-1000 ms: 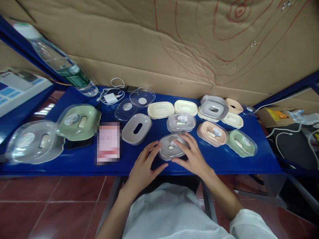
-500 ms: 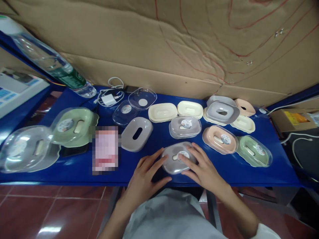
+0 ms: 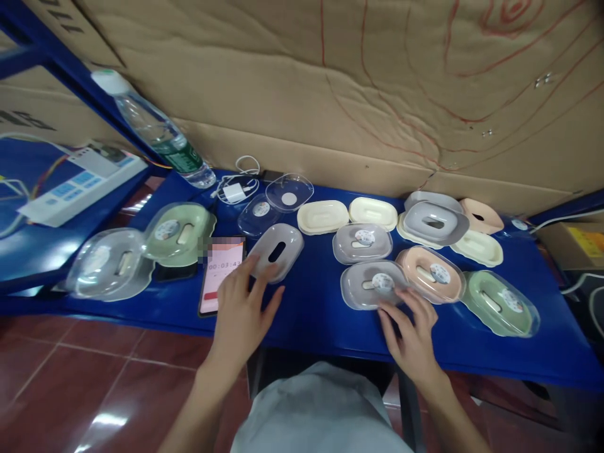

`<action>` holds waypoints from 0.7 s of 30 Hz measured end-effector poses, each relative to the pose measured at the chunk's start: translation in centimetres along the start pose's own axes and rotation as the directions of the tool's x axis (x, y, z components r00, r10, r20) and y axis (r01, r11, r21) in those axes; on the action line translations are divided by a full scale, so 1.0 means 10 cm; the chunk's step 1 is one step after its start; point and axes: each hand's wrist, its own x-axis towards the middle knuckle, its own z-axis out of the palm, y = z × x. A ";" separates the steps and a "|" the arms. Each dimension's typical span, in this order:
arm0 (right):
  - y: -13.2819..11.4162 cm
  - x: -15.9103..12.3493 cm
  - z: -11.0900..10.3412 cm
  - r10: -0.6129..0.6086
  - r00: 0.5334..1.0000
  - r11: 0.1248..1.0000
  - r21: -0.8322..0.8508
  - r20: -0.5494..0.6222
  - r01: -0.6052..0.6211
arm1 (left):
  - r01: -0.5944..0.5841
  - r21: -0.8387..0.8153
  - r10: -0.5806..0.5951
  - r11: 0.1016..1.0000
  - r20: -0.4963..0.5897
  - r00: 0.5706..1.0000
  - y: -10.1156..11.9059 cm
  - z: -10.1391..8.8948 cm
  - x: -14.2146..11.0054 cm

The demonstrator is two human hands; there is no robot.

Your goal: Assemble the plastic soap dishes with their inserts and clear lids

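Observation:
My left hand (image 3: pixel 245 305) has its fingers spread, with the fingertips over the near edge of a grey slotted soap dish tray (image 3: pixel 289 267). My right hand (image 3: pixel 411 327) pinches the near right end of a grey soap dish with a clear lid (image 3: pixel 356 289); a round sticker and a pale strip show on it. Right behind it lies another lidded grey soap dish (image 3: pixel 344 244). A peach lidded soap dish (image 3: pixel 443 290) sits close to its right, and a green lidded one (image 3: pixel 507 308) lies farther right.
A phone (image 3: pixel 214 283) with a timer lies left of my left hand. Behind are clear lids (image 3: pixel 296 184), cream trays (image 3: pixel 323 217) and stacked grey parts (image 3: pixel 441 233). More lidded dishes (image 3: pixel 111 267) lie left. A water bottle (image 3: pixel 165 135) leans near a cardboard wall (image 3: pixel 264 100).
The lidded grey soap dish has shifted right and away from me, beside the peach one. My left hand has left it and moved left to the grey slotted tray. The view has swung left.

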 end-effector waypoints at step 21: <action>0.01 0.14 0.11 0.070 0.995 0.996 -0.054 0.070 -0.066 | -0.094 -0.205 0.109 0.974 0.063 0.992 0.29 0.22 0.01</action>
